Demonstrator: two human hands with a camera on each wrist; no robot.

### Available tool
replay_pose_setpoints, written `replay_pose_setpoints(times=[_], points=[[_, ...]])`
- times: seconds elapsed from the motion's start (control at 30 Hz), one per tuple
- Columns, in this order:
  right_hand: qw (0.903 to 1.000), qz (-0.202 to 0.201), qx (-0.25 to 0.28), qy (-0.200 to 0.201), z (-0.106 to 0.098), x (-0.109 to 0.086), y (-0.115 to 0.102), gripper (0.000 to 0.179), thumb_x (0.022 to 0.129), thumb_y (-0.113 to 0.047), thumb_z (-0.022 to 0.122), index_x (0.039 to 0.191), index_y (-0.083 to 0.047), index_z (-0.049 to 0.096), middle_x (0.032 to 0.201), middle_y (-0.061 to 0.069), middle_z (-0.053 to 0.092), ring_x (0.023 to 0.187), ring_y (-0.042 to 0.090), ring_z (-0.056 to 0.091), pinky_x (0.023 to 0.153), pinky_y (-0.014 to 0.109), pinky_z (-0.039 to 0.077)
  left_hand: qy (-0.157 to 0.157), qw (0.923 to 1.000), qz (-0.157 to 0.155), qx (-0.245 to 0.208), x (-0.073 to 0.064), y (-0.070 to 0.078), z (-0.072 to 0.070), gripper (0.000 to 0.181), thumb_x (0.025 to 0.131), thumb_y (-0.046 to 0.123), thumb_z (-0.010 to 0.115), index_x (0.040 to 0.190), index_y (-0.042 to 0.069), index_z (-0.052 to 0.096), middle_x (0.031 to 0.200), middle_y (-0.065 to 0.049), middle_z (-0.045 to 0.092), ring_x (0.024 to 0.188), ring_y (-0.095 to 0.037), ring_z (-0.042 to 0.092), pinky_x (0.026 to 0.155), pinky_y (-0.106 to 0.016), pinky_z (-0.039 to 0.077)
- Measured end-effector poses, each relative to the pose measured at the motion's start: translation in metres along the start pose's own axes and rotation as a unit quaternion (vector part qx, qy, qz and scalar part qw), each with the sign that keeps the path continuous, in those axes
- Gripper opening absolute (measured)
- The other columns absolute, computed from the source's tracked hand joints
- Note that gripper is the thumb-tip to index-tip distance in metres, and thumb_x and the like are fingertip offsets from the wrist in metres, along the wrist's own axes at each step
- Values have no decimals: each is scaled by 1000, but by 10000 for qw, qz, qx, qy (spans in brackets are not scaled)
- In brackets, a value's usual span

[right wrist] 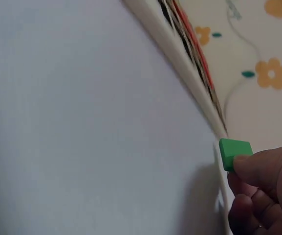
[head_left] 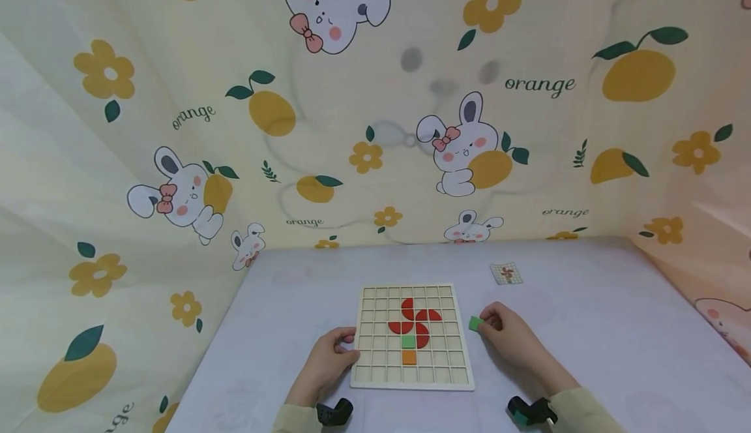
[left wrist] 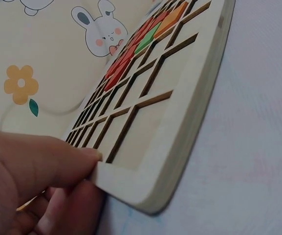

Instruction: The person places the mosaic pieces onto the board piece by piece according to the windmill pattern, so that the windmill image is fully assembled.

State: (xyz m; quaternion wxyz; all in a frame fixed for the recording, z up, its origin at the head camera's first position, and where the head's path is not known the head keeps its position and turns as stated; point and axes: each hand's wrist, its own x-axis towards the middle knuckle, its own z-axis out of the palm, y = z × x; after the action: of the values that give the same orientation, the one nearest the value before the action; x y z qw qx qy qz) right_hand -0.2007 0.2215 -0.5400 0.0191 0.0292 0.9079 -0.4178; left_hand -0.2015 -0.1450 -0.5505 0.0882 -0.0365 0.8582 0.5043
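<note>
My left hand (head_left: 326,359) grips the left edge of a pale square grid board (head_left: 375,381), thumb on top of the rim and fingers under or beside it, as the left wrist view shows. Red quarter-round pieces (head_left: 422,336) form a pinwheel in the board's cells. Below them sit a green square tile (head_left: 408,342) and an orange square tile (head_left: 409,357), one under the other. Just off the board's right edge, my right hand (head_left: 516,338) pinches another green square tile (right wrist: 234,149) between thumb and fingers.
A small card (head_left: 506,274) with a printed red pinwheel on a grid lies behind the board to the right. The white table (head_left: 281,302) meets a patterned cloth (head_left: 328,159) at the back and sides. Black camera mounts (head_left: 530,411) sit at both wrists.
</note>
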Motion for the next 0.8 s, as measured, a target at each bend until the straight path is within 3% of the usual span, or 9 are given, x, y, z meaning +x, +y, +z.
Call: replay_pose_setpoints(times=[0.33,0.57,0.8], points=[[9988,-156,319,-335,34,-14,-35,13,91,-12,65,100,-12,56,84,0,54,76,15,50,61,27,44,-106,9998,118,-73,-5,3,-3,48,78,4,74,124,6,60,105,-5,57,76,-16,57,60,-28,49],[9932,-739,412,-797,52,-31,-56,11,91,-13,65,96,-16,55,81,-3,54,74,14,50,62,27,42,-84,9999,64,-98,-4,3,-2,47,79,5,74,124,7,61,105,-4,57,77,-16,56,61,-29,50],[9810,-1266,397,-1418,71,-46,-69,9,91,-17,64,96,-17,56,81,-5,55,74,11,50,61,25,43,-74,9999,-3,-82,-1,0,-1,47,79,7,75,124,8,61,106,-3,56,78,-16,57,61,-27,49]])
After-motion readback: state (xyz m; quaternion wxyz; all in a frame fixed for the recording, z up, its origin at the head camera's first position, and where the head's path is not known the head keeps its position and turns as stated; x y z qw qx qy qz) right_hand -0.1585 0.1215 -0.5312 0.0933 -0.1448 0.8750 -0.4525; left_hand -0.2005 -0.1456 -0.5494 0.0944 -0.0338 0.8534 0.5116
